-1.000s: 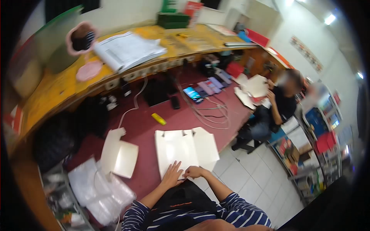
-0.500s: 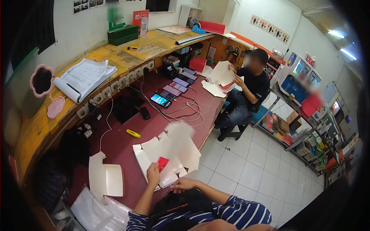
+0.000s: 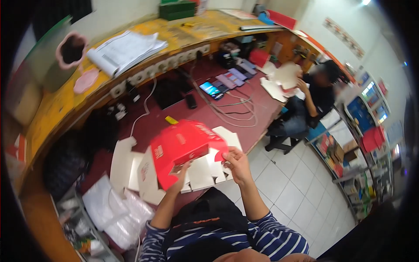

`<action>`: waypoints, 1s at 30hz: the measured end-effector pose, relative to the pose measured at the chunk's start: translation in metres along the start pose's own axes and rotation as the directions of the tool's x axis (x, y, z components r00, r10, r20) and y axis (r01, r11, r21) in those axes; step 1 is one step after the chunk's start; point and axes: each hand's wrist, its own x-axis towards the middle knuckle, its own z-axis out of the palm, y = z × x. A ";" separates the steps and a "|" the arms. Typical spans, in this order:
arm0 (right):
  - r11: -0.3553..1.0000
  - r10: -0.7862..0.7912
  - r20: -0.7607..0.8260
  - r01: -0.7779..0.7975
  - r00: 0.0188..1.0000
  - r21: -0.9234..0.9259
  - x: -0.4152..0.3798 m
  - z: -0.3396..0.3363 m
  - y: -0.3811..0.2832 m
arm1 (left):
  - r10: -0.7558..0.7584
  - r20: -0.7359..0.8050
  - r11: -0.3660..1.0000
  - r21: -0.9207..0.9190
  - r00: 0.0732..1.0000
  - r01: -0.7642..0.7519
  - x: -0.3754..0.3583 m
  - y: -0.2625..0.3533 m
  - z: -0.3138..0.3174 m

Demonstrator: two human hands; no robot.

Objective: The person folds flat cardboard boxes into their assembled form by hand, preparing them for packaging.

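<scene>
A red and white cardboard box [image 3: 181,142], partly folded with its red printed side facing up, is held above the table in front of me. My left hand [image 3: 179,178] grips its near edge, the fingers partly hidden by the cardboard. At its right end, my right hand [image 3: 238,165] pinches a red flap between thumb and fingers. Beneath it lie flat cartons [image 3: 231,137] with their white sides up. To the left, an opened white box [image 3: 121,159] is partly covered by the held one.
Phones with cables [image 3: 211,90] lie farther back on the red tabletop [image 3: 262,105], near a yellow highlighter [image 3: 171,120]. Plastic bags [image 3: 118,214] are at lower left. Papers [image 3: 126,50] rest on the yellow shelf [image 3: 183,32]. A seated co-worker [image 3: 321,87] handles another carton.
The held carton has turned from white side to red side up and is bent into shape. My right hand has risen to its right flap. The view has shifted.
</scene>
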 end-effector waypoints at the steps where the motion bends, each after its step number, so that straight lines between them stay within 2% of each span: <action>1: 0.988 -0.149 -0.047 0.147 0.988 -0.052 -0.003 0.013 0.006 | 0.072 -0.015 0.995 0.074 0.997 -0.071 -0.003 0.006 0.006; 2: 0.949 -0.305 -0.090 0.295 0.948 -0.108 -0.006 0.027 0.017 | 0.143 -0.015 0.979 0.147 0.990 -0.140 -0.006 0.014 0.015; 3: 0.878 -0.479 -0.152 0.467 0.865 -0.109 -0.007 0.041 0.030 | 0.138 -0.039 0.979 0.156 0.990 -0.131 -0.008 0.027 0.030; 4: 0.833 -0.553 -0.186 0.541 0.812 -0.115 -0.006 0.047 0.047 | 0.180 -0.125 0.983 -0.005 0.976 -0.182 -0.010 0.043 0.046; 5: 0.902 -0.418 -0.214 0.432 0.883 0.020 -0.011 0.064 0.047 | 0.211 -0.214 0.956 -0.160 0.954 -0.247 -0.010 0.051 0.052; 6: 0.938 -0.272 -0.223 0.310 0.936 0.155 -0.016 0.076 0.044 | 0.209 -0.229 0.957 -0.154 0.951 -0.248 -0.009 0.047 0.050; 7: 0.962 -0.070 -0.147 0.105 0.987 0.254 -0.013 0.072 0.047 | 0.222 -0.209 0.957 -0.139 0.952 -0.253 -0.006 0.039 0.046; 8: 0.963 -0.066 -0.132 0.098 0.989 0.251 -0.008 0.067 0.046 | 0.236 -0.188 0.957 -0.125 0.953 -0.261 -0.003 0.035 0.042; 9: 0.960 -0.132 -0.086 0.150 0.987 0.238 -0.002 0.061 0.043 | 0.147 -0.112 0.958 -0.232 0.983 -0.169 -0.002 0.043 0.033; 11: 0.938 -0.256 -0.017 0.252 0.967 0.237 0.010 0.050 0.036 | 0.120 -0.095 0.955 -0.261 0.988 -0.141 -0.001 0.052 0.015; 12: 0.956 -0.198 -0.014 0.196 0.980 0.217 0.009 0.050 0.029 | 0.089 -0.060 0.951 -0.291 0.994 -0.103 0.000 0.054 0.009; 14: 0.975 -0.094 -0.007 0.094 0.996 0.199 0.007 0.049 0.040 | 0.104 -0.045 0.961 -0.253 0.994 -0.112 -0.003 0.041 0.007; 15: 0.987 -0.027 -0.090 0.041 0.996 0.153 -0.001 0.064 0.040 | 0.212 -0.092 0.975 -0.042 0.973 -0.216 -0.004 0.033 0.013; 16: 0.975 -0.007 -0.114 0.032 0.993 0.219 -0.007 0.075 0.043 | 0.323 -0.114 0.938 0.173 0.939 -0.302 -0.004 0.031 0.019; 17: 0.971 -0.060 -0.100 0.082 0.993 0.226 -0.007 0.078 0.043 | 0.313 -0.188 0.949 0.020 0.931 -0.315 -0.006 0.033 0.026; 18: 0.963 -0.113 -0.087 0.130 0.990 0.236 -0.006 0.080 0.042 | 0.316 -0.191 0.948 0.022 0.929 -0.318 -0.005 0.038 0.026; 19: 0.963 -0.111 -0.084 0.128 0.990 0.236 -0.003 0.077 0.042 | 0.259 -0.243 0.961 -0.038 0.935 -0.276 -0.005 0.044 0.023; 20: 0.953 -0.294 -0.052 0.297 0.954 0.063 0.001 0.071 0.042 | 0.195 -0.291 0.967 -0.100 0.937 -0.232 -0.004 0.046 0.020; 21: 0.881 -0.462 0.015 0.461 0.887 -0.102 0.004 0.067 0.041 | 0.168 -0.324 0.975 -0.081 0.931 -0.205 -0.001 0.044 0.010; 22: 0.882 -0.461 0.021 0.460 0.887 -0.101 0.005 0.065 0.041 | 0.170 -0.330 0.975 -0.080 0.929 -0.207 -0.001 0.044 0.006; 24: 0.760 -0.605 0.054 0.597 0.794 -0.257 0.005 0.062 0.041 | 0.191 -0.403 0.967 -0.080 0.895 -0.243 0.001 0.045 0.002; 26: 0.759 -0.610 0.053 0.602 0.791 -0.246 0.001 0.067 0.053 | 0.230 -0.399 0.957 -0.075 0.888 -0.282 0.000 0.045 0.007; 28: 0.892 -0.445 0.021 0.445 0.895 -0.082 -0.006 0.080 0.055 | 0.312 -0.383 0.928 -0.075 0.869 -0.366 -0.001 0.044 0.014; 29: 0.969 -0.231 0.065 0.224 0.971 0.109 -0.012 0.085 0.050 | 0.348 -0.407 0.931 0.047 0.844 -0.362 -0.002 0.041 0.014; 30: 0.965 -0.103 0.148 0.063 0.984 0.254 -0.012 0.084 0.049 | 0.348 -0.407 0.931 0.044 0.845 -0.362 -0.001 0.044 0.014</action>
